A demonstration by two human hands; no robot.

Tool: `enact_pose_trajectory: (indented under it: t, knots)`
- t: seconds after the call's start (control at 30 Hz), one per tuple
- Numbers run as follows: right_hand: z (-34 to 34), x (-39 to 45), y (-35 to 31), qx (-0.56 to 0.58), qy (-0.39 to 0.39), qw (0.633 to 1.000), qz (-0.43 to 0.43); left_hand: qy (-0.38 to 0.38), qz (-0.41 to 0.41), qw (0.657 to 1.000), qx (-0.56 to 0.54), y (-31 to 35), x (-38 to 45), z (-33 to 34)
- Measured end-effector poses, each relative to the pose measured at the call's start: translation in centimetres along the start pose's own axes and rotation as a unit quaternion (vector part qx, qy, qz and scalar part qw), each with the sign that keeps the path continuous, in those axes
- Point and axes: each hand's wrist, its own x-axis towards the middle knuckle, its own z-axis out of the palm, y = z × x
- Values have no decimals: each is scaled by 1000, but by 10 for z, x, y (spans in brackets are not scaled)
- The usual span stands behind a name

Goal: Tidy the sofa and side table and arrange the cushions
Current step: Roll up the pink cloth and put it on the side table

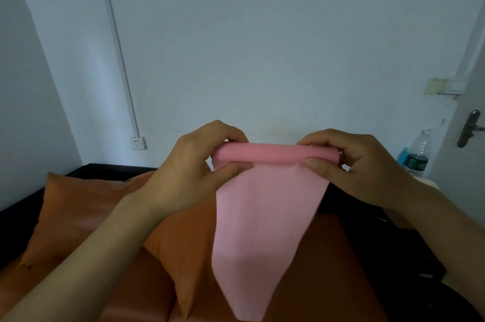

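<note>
A pink cloth [262, 216] hangs in front of me, its top edge rolled into a tight tube. My left hand [189, 172] pinches the left end of the roll between thumb and fingers. My right hand [359, 167] pinches the right end the same way. The loose part of the cloth tapers down over the sofa. Below it lie two orange cushions: one at the left [78, 206], another in the middle [189, 248], partly hidden by my left forearm and the cloth. The dark sofa [15, 219] shows at the left edge.
A clear plastic water bottle [419, 153] stands on a pale side table [431, 182] at the right, with a blue object beside it. A door with a metal handle [469, 127] is at far right. A wall socket [138, 143] sits low on the white wall.
</note>
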Motion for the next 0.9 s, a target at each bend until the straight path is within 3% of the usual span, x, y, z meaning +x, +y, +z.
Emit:
enact_pose_trajectory:
  t: [0.27,0.53,0.77,0.9]
  knots:
    - [-7,-1,-3,1,6,1000,4,-15,-73,995,-72,4,-6,4]
    - [-6,-3,0,-2,19,1000,9,-14,-21,999,-27,7,-3,3]
    - [-5,-5,-1,-20,-16,1000,2,-15,-48,999,-14,7,-6,5]
    - [-7,-3,0,-27,-9,999,-17,-13,-17,1000,-7,7,-6,8]
